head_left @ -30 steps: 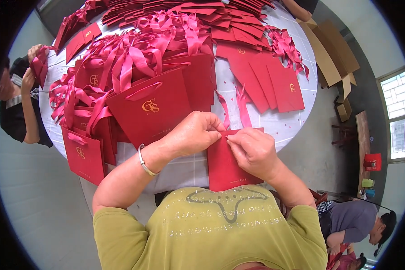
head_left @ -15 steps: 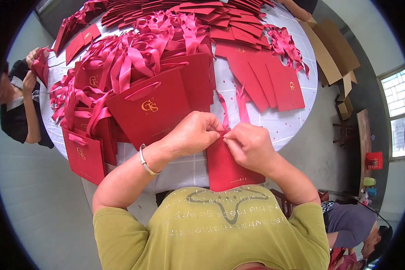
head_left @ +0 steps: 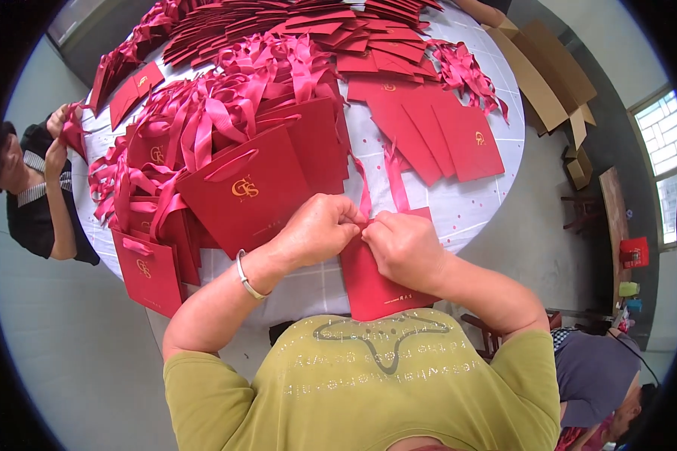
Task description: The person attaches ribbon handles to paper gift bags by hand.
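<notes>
Right hand (head_left: 408,252) pinches smooth, rectangular red bag (head_left: 376,289).

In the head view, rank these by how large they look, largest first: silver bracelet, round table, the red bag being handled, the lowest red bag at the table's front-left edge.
1. Round table
2. Handled red bag, partly covered
3. Front-left red bag
4. Silver bracelet
</notes>
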Demonstrator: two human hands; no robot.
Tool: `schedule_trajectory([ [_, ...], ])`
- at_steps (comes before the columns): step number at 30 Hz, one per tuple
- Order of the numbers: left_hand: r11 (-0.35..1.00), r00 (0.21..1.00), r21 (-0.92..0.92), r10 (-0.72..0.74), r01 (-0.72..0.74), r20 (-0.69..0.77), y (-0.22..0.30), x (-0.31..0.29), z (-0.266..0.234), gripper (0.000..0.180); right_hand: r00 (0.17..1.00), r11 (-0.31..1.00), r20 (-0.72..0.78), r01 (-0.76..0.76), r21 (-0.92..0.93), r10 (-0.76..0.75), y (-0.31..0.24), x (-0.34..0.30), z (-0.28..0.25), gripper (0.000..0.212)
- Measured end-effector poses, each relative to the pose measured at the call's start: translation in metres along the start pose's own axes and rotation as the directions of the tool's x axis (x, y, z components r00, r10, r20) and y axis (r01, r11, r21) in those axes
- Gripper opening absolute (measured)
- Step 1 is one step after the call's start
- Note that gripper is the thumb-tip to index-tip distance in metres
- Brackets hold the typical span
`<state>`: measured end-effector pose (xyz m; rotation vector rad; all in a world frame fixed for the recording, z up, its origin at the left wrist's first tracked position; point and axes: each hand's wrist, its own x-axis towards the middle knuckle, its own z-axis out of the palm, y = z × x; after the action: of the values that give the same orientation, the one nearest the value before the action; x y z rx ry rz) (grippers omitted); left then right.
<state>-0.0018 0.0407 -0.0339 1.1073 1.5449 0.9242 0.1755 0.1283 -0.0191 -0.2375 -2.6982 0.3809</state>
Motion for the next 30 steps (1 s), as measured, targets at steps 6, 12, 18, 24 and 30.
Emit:
schedule_trajectory([
  [6, 0.999, 0.999, 0.038, 0.037, -0.037, -0.003, -0.003, -0.002, 0.002, 0.006, 0.997, 0.984, -0.007, 0.079, 0.161, -0.079, 0.017, 0.01, -0.003, 0.011],
  [12, 0.999, 1.0, 0.05, -0.004, 0.004, -0.007, 0.001, -0.003, 0.0, 0.005, 0.993, 0.989, 0.031, 0.112, 0.1, -0.115, 0.015, 0.011, -0.002, 0.013],
  [18, 0.987, 0.994, 0.124, 0.107, -0.104, -0.015, 0.002, -0.006, 0.0, 0.007, 0.994, 0.977, -0.007, -0.105, 0.184, 0.108, 0.013, 0.011, -0.012, 0.017],
  [24, 0.952, 0.969, 0.223, 0.231, -0.208, -0.084, 0.022, -0.019, 0.003, 0.013, 0.929, 0.727, 0.308, -0.356, 0.587, 0.206, 0.035, 0.035, -0.043, 0.017],
  [30, 0.786, 0.861, 0.479, 0.496, -0.39, -0.113, 0.029, -0.024, 0.013, 0.021, 0.673, 0.621, 0.74, -0.573, 0.534, -0.015, 0.061, 0.062, -0.04, 0.014],
])
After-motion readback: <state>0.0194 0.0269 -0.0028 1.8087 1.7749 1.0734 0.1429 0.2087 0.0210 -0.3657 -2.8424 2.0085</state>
